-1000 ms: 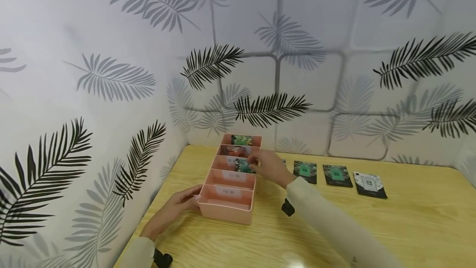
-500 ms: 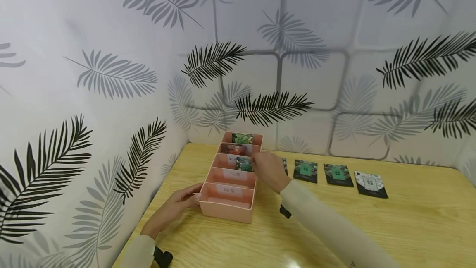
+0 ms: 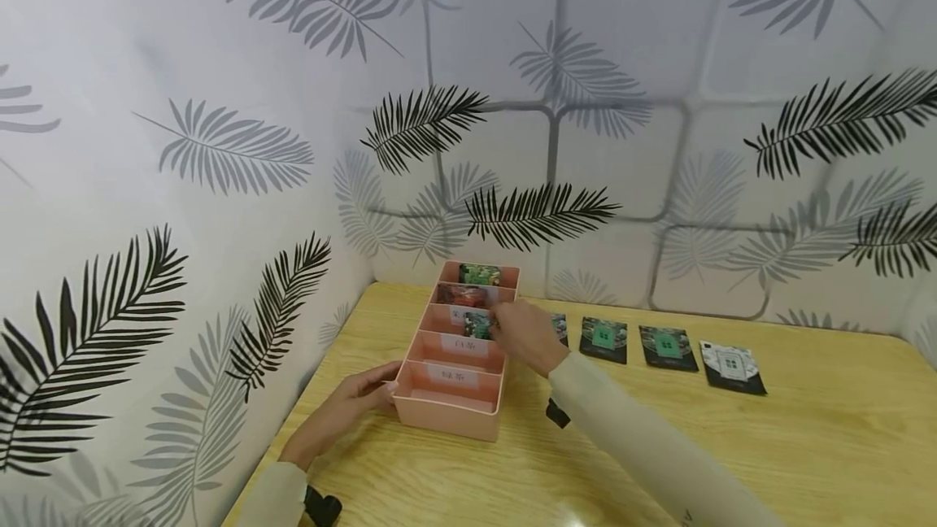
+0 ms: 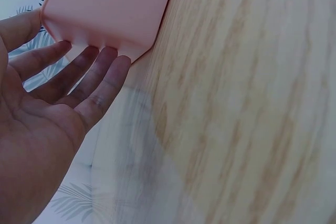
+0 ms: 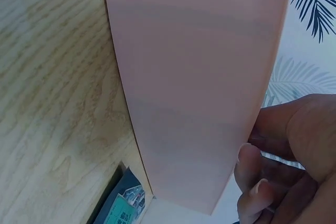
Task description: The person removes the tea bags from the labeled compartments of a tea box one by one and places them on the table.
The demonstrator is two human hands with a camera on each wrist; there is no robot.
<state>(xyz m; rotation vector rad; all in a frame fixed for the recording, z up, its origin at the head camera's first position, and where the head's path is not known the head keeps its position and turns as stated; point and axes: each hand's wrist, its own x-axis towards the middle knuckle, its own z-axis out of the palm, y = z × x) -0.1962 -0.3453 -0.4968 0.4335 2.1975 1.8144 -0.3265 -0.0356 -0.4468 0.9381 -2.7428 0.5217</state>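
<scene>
A long pink divided box [image 3: 448, 425] stands on the table in the head view, with paper labels in its compartments. My left hand [image 3: 353, 407] holds its near left corner, the thumb at the rim and the fingers [image 4: 105, 72] against the outer wall. Over the right rim, my right hand [image 3: 525, 336] pinches a dark green tea packet [image 3: 477, 325] that sits in the third compartment from the near end. The box wall hides those fingertips in the right wrist view, where the other fingers [image 5: 249, 161] are curled. A red packet [image 3: 463, 296] and a green packet [image 3: 479, 275] occupy the two far compartments.
Right of the box lies a row of tea packets: one partly behind the right hand [image 3: 560, 328], two dark with green labels [image 3: 603, 338] [image 3: 668, 346], and a black-and-white one [image 3: 732, 366]. A leaf-patterned wall [image 3: 600, 267] borders the wooden table [image 3: 586, 462] behind and at left.
The right hand has shifted slightly over the box's right rim, its fingers staying at the green packet. The left hand keeps its place on the corner. The head view has shifted a little.
</scene>
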